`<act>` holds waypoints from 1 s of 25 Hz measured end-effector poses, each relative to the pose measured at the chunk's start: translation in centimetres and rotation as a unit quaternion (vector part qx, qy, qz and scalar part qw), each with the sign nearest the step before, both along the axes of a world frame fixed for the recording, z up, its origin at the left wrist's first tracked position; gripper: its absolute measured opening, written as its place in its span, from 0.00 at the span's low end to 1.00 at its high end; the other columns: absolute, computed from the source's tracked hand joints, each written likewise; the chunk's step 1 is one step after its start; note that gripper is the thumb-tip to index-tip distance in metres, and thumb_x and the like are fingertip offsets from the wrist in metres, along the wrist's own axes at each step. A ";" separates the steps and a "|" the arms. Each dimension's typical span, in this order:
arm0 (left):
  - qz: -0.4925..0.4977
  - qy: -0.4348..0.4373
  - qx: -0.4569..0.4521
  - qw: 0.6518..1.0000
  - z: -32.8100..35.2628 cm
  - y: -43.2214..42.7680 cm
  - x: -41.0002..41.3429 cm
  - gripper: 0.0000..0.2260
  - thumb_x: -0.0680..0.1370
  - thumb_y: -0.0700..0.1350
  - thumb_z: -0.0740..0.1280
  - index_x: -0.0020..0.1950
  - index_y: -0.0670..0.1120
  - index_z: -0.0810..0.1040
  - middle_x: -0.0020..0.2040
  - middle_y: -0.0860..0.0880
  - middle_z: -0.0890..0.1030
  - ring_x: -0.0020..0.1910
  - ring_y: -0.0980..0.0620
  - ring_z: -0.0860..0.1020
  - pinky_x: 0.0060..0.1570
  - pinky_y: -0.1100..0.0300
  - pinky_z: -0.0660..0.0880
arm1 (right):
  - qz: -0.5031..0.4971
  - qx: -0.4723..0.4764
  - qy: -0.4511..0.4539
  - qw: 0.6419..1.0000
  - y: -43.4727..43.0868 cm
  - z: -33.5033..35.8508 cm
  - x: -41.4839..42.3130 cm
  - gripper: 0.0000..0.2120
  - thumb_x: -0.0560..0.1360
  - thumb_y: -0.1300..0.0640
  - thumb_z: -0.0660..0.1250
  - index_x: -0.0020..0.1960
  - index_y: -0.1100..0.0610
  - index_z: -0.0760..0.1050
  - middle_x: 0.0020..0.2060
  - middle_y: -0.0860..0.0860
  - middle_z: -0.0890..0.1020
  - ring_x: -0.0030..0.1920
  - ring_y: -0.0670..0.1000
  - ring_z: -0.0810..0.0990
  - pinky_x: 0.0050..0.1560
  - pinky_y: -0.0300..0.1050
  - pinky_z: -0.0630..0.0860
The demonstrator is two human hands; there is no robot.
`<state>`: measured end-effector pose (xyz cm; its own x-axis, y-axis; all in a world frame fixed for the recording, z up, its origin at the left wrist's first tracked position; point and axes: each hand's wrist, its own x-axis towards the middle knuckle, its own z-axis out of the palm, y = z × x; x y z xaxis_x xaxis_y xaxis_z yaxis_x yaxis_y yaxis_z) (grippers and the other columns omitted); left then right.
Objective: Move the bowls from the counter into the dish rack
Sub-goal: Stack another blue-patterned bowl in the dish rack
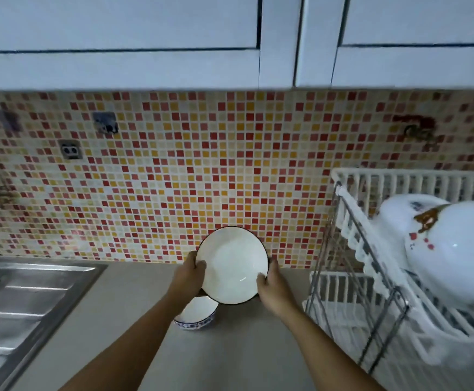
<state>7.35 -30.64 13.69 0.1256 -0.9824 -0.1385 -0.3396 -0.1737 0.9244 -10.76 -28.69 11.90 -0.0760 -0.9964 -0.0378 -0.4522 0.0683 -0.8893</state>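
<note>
At centre frame, the left hand point(191, 273) and right hand point(272, 286) gripped a white bowl point(231, 263) by opposite rims above the worktop point(230, 348). A patterned bowl point(197, 316) sat below it; the dish rack point(376, 277) stood at right.

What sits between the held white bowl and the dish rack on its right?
Only the right hand on the white bowl; past it, bare counter and tiled wall up to the dish rack, in the head view.

I see the dish rack point(393, 280) blurred and cut off at right, the patterned bowl point(199, 317) half hidden behind the held bowl point(231, 265).
</note>
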 end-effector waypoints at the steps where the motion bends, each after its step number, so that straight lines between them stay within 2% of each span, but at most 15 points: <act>1: -0.020 0.001 -0.009 1.000 1.6 0.7 1.0 0.19 0.81 0.42 0.54 0.73 0.52 0.60 0.64 0.47 0.70 0.62 0.40 0.71 0.54 0.41 0.77 | 0.018 -0.031 0.021 0.999 0.8 1.7 0.2 0.19 0.79 0.61 0.56 0.69 0.54 0.58 0.63 0.54 0.74 0.62 0.56 0.75 0.56 0.45 0.74; 5: -0.087 0.002 -0.075 0.993 7.1 4.2 4.2 0.23 0.79 0.36 0.57 0.70 0.55 0.61 0.65 0.44 0.69 0.62 0.38 0.69 0.58 0.42 0.75 | 0.083 -0.135 0.032 0.987 3.8 7.9 1.0 0.23 0.77 0.61 0.61 0.68 0.48 0.57 0.63 0.50 0.75 0.62 0.53 0.76 0.59 0.45 0.75; 6: -0.096 0.015 -0.108 0.989 8.1 5.1 4.5 0.22 0.80 0.36 0.57 0.69 0.56 0.62 0.64 0.44 0.70 0.62 0.39 0.70 0.57 0.43 0.77 | 0.094 -0.166 0.041 0.981 4.5 9.4 1.1 0.23 0.77 0.60 0.62 0.68 0.48 0.58 0.63 0.49 0.75 0.61 0.52 0.76 0.59 0.44 0.74; 8: -0.115 0.054 -0.196 0.972 10.3 6.7 4.2 0.19 0.80 0.38 0.59 0.63 0.60 0.66 0.59 0.50 0.73 0.60 0.41 0.72 0.47 0.53 0.81 | 0.105 -0.237 0.075 0.963 6.2 12.9 0.8 0.22 0.78 0.60 0.60 0.70 0.47 0.60 0.64 0.48 0.74 0.60 0.50 0.75 0.57 0.42 0.73; 10: -0.138 0.090 -0.267 0.949 13.0 8.2 3.3 0.17 0.76 0.44 0.62 0.59 0.63 0.67 0.56 0.54 0.75 0.58 0.47 0.74 0.39 0.61 0.82 | 0.108 -0.290 0.107 0.945 8.1 16.2 0.1 0.26 0.78 0.62 0.60 0.72 0.47 0.58 0.64 0.47 0.74 0.60 0.49 0.75 0.57 0.43 0.73; 14: -0.180 0.081 -0.343 0.918 17.0 9.7 -0.3 0.20 0.70 0.55 0.63 0.60 0.67 0.65 0.57 0.60 0.75 0.56 0.55 0.76 0.41 0.66 0.81 | 0.072 -0.353 0.165 0.918 11.0 20.7 -3.5 0.32 0.76 0.65 0.62 0.74 0.44 0.55 0.62 0.49 0.76 0.55 0.51 0.77 0.53 0.45 0.75; 17: -0.248 0.020 -0.396 0.884 18.6 11.5 -3.9 0.31 0.62 0.66 0.67 0.62 0.69 0.58 0.53 0.76 0.73 0.55 0.70 0.75 0.41 0.75 0.76 | 0.058 -0.400 0.189 0.895 12.7 22.3 -8.6 0.35 0.73 0.67 0.63 0.73 0.44 0.55 0.60 0.50 0.77 0.54 0.51 0.77 0.50 0.44 0.73; 18: -0.286 -0.012 -0.414 0.864 19.3 11.7 -5.5 0.37 0.59 0.71 0.67 0.64 0.67 0.56 0.54 0.77 0.72 0.56 0.71 0.75 0.43 0.76 0.76 | 0.050 -0.415 0.192 0.888 13.2 22.7 -10.5 0.35 0.72 0.67 0.62 0.73 0.44 0.56 0.60 0.51 0.77 0.54 0.51 0.77 0.50 0.45 0.74; 19: -0.322 -0.018 -0.442 0.837 20.2 11.9 -7.2 0.42 0.57 0.74 0.66 0.66 0.64 0.56 0.58 0.74 0.73 0.59 0.68 0.75 0.48 0.73 0.76 | 0.041 -0.428 0.199 0.880 13.6 23.2 -12.5 0.36 0.70 0.66 0.62 0.72 0.45 0.56 0.61 0.52 0.77 0.53 0.52 0.78 0.50 0.45 0.74; 20: -0.333 -0.026 -0.487 0.807 20.0 12.3 -8.4 0.45 0.57 0.75 0.66 0.68 0.58 0.59 0.62 0.66 0.74 0.63 0.62 0.74 0.52 0.69 0.77 | 0.031 -0.440 0.215 0.872 14.0 23.7 -14.5 0.36 0.69 0.66 0.61 0.72 0.45 0.56 0.61 0.52 0.77 0.51 0.52 0.78 0.48 0.45 0.74; 21: -0.317 -0.049 -0.516 0.795 20.3 11.0 -9.3 0.44 0.57 0.75 0.67 0.66 0.53 0.66 0.63 0.58 0.77 0.65 0.55 0.74 0.54 0.65 0.78 | 0.021 -0.452 0.237 0.860 14.3 24.2 -16.4 0.37 0.68 0.68 0.62 0.72 0.45 0.56 0.62 0.52 0.77 0.50 0.54 0.79 0.46 0.45 0.75; 22: -0.288 -0.068 -0.517 0.804 20.7 9.9 -10.8 0.38 0.61 0.73 0.67 0.63 0.51 0.73 0.63 0.51 0.78 0.64 0.50 0.74 0.54 0.61 0.78 | 0.011 -0.462 0.262 0.847 14.6 24.8 -18.2 0.39 0.68 0.70 0.64 0.71 0.44 0.55 0.63 0.53 0.76 0.49 0.55 0.80 0.45 0.45 0.76; 23: -0.294 -0.064 -0.495 0.815 21.6 9.3 -12.9 0.27 0.68 0.69 0.63 0.61 0.56 0.75 0.65 0.47 0.77 0.62 0.49 0.74 0.57 0.56 0.76 | 0.000 -0.471 0.289 0.833 15.1 25.4 -20.3 0.40 0.67 0.71 0.67 0.70 0.44 0.55 0.65 0.54 0.74 0.49 0.57 0.81 0.46 0.47 0.77; 24: -0.340 -0.082 -0.480 0.804 22.8 8.9 -15.4 0.17 0.74 0.67 0.56 0.59 0.65 0.74 0.67 0.47 0.75 0.60 0.51 0.75 0.59 0.52 0.74 | -0.012 -0.482 0.318 0.816 15.5 25.9 -22.3 0.41 0.67 0.71 0.69 0.70 0.45 0.55 0.66 0.55 0.74 0.48 0.60 0.81 0.47 0.50 0.78; 25: -0.388 -0.127 -0.442 0.799 24.7 8.7 -18.3 0.16 0.74 0.67 0.51 0.59 0.70 0.70 0.67 0.50 0.75 0.57 0.56 0.76 0.58 0.53 0.75 | -0.026 -0.492 0.347 0.798 15.9 26.3 -24.3 0.41 0.67 0.71 0.71 0.69 0.47 0.55 0.66 0.57 0.74 0.46 0.62 0.82 0.47 0.52 0.79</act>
